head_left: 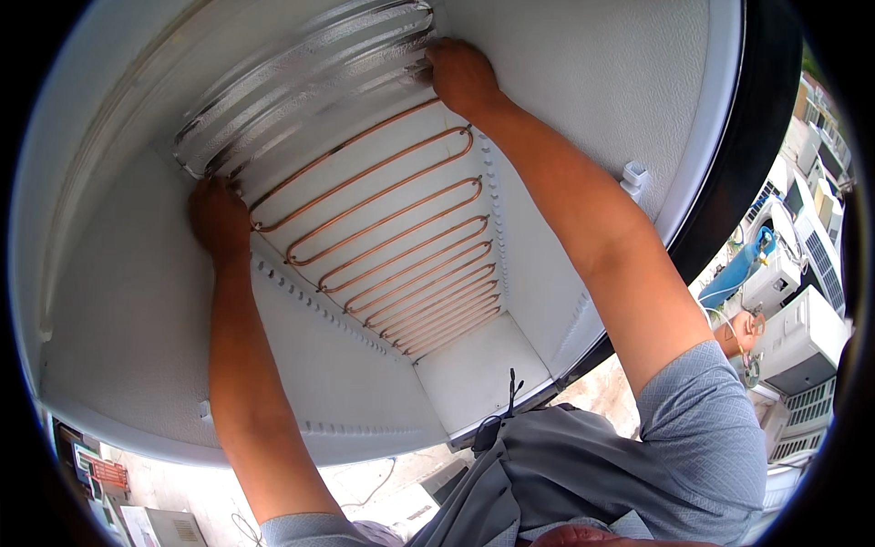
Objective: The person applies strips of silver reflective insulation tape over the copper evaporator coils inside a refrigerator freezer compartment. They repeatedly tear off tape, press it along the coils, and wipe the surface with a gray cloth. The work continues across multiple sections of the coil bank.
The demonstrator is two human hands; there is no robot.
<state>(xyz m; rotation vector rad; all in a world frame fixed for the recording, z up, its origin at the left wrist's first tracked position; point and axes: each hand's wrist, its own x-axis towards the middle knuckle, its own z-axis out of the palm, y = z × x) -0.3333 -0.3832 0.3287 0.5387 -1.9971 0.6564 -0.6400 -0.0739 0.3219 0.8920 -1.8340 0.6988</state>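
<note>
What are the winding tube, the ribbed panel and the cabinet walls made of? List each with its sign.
Winding tube: looks like copper, from its reddish-brown metallic shine.
Ribbed panel: probably aluminium, silver-grey with a dull embossed sheen; the left hand and right hand are at its corners.
Cabinet walls: likely white plastic or coated sheet, with a fine pebbled texture; which one, the look leaves open.

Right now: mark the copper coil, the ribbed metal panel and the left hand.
copper coil (392, 232), head view, middle loops.
ribbed metal panel (301, 82), head view, centre of ribs.
left hand (217, 219), head view, back of hand.
</note>
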